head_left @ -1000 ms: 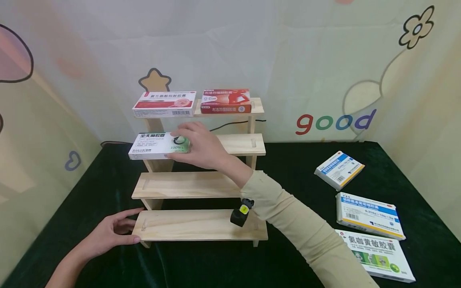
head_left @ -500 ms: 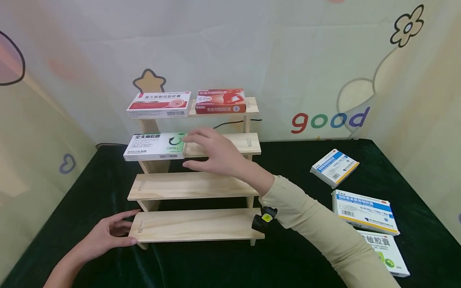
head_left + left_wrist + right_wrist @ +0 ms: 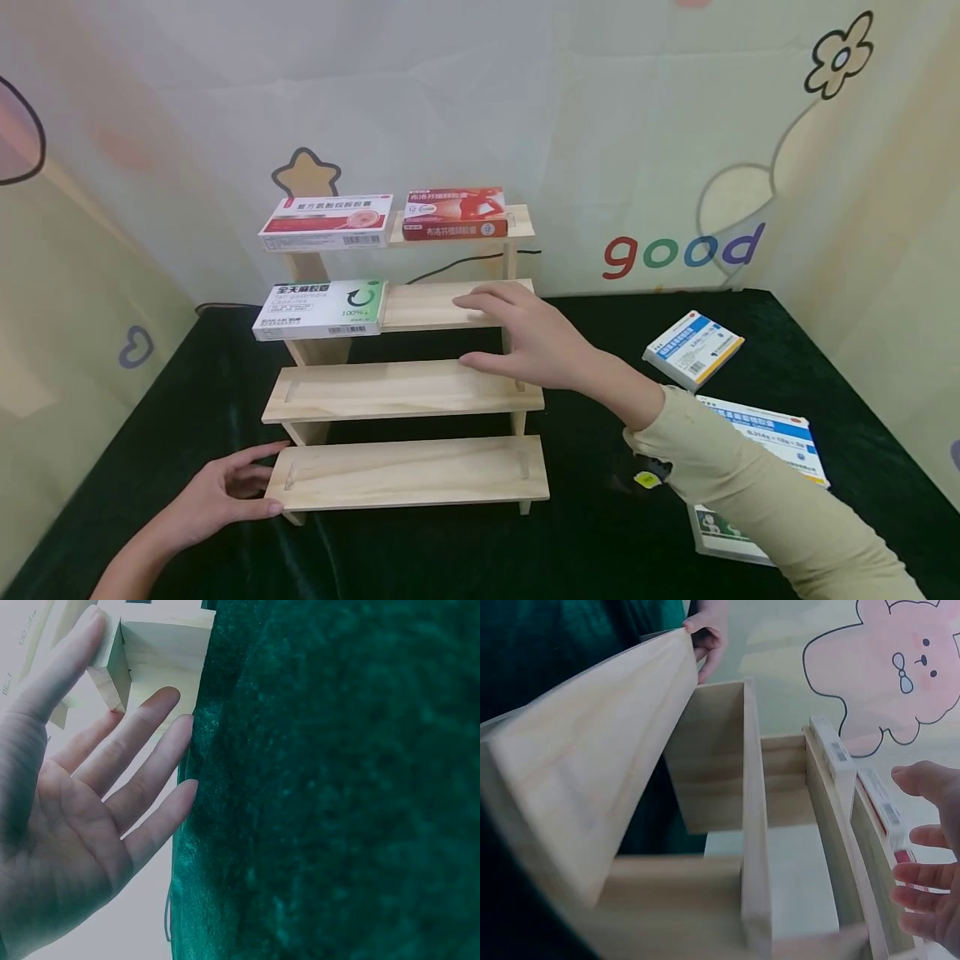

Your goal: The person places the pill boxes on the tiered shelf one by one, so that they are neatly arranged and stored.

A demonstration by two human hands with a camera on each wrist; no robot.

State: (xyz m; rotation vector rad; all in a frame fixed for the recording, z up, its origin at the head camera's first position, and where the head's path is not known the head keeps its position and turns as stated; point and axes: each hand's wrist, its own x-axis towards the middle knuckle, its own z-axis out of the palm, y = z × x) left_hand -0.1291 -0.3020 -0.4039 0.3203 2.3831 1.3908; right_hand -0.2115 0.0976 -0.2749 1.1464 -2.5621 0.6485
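A stepped wooden display rack (image 3: 405,471) stands on the dark green cloth. My left hand (image 3: 221,500) holds the left end of its lowest shelf between thumb and forefinger; the other fingers (image 3: 154,776) extend loosely beside it. My right hand (image 3: 536,337) holds nothing, fingers and thumb apart, over the right part of the rack's middle shelves. A white and green medicine box (image 3: 322,310) lies on the left of the second shelf from the top. On the top shelf are a white and red medicine box (image 3: 327,223) and a red medicine box (image 3: 455,214).
At the right on the cloth (image 3: 600,542) lie a small blue and white medicine box (image 3: 693,348), a larger blue and white one (image 3: 780,433) and a white and green one (image 3: 723,533). My right sleeve (image 3: 750,475) partly covers the last two. A patterned curtain (image 3: 480,108) hangs behind.
My right hand has let go of the white and green medicine box on the second shelf and moved right, away from it. My left hand stays at the lowest shelf's end.
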